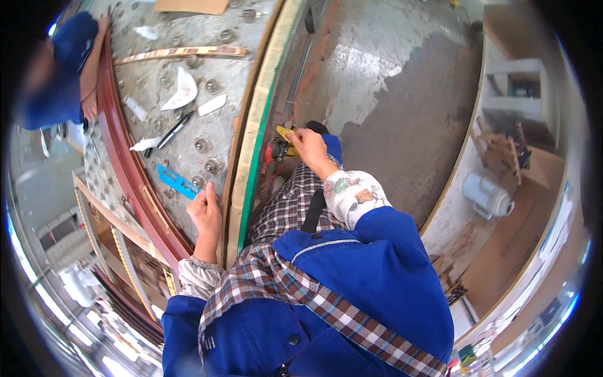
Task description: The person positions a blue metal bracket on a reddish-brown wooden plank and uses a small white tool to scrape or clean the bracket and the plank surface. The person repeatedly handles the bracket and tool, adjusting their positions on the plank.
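Observation:
My left hand [206, 218] is over the grey, knobbed worktable and closed on one end of a flat blue tool with slots [178, 181], whose exact kind I cannot make out. Beyond the table's edge, low beside my leg, my right hand [310, 149] pinches a small flat yellow piece [284, 132]. Just below that hand is a red and dark object [274, 151], partly hidden. Past the blue tool lie a black marker [174, 131] and a white tube [145, 144]. A long curved reddish-brown wooden piece [117, 135] runs along the table's left side.
A narrow wooden strip [188, 53], white scraps [182, 90] and brown cardboard [191, 5] lie farther up the table. A green-edged wooden rail [256, 125] borders it. Another person's arm [92, 78] rests at the far left. A pale blue container [487, 196] stands right.

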Motion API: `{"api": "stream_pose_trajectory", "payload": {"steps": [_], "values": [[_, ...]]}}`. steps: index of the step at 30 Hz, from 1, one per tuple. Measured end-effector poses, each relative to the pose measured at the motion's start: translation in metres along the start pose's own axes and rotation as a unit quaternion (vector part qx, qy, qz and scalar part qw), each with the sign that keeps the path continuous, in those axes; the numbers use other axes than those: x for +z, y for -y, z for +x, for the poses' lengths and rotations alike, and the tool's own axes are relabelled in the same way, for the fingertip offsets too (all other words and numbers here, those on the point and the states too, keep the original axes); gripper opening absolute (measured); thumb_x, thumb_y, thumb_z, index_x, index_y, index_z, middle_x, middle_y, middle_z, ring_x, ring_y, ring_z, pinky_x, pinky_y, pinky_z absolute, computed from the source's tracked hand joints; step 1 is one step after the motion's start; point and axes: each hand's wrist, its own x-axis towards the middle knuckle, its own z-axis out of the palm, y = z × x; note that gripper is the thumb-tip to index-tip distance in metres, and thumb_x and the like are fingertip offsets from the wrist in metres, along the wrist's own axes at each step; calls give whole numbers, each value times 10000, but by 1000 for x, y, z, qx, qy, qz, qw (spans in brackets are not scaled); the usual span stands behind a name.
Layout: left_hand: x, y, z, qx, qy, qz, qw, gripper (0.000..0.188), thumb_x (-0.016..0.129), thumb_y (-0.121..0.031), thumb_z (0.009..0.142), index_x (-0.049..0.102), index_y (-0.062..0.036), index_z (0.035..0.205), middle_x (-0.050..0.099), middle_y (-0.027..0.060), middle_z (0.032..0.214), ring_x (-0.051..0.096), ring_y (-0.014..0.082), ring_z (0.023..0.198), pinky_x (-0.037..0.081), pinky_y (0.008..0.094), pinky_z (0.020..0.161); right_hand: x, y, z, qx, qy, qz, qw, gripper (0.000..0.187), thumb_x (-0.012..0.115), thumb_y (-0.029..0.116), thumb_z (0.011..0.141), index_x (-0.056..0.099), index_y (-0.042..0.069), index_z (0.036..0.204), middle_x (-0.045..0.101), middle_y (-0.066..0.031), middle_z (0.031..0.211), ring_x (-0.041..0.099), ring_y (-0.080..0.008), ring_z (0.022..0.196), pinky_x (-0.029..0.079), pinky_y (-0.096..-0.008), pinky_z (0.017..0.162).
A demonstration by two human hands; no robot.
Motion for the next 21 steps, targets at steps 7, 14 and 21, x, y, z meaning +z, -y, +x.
{"api": "stream_pose_trajectory", "payload": {"steps": [7,14,21], "values": [[12,-6,-2,95,9,111,989,427,502,-196,980,474,-46,582,437,93,531,410,220,507,320,360,512,39,7,35,-111,-8,-1,994,197,716,221,767,673,85,903,654,-134,904,640,-350,862,501,-469,721],[12,-9,-2,151,-14,155,976,331,593,-110,893,490,-103,578,461,83,532,438,295,484,314,414,507,63,23,44,-79,36,-201,976,129,567,48,791,682,30,848,672,-176,876,666,-366,857,535,-471,677],[5,-15,-2,161,-47,105,980,293,660,-130,832,502,-135,585,513,39,549,491,249,473,337,386,496,74,5,49,-140,92,-37,985,530,574,503,831,613,164,1236,647,-175,1151,622,-343,1049,491,-418,843]]}}
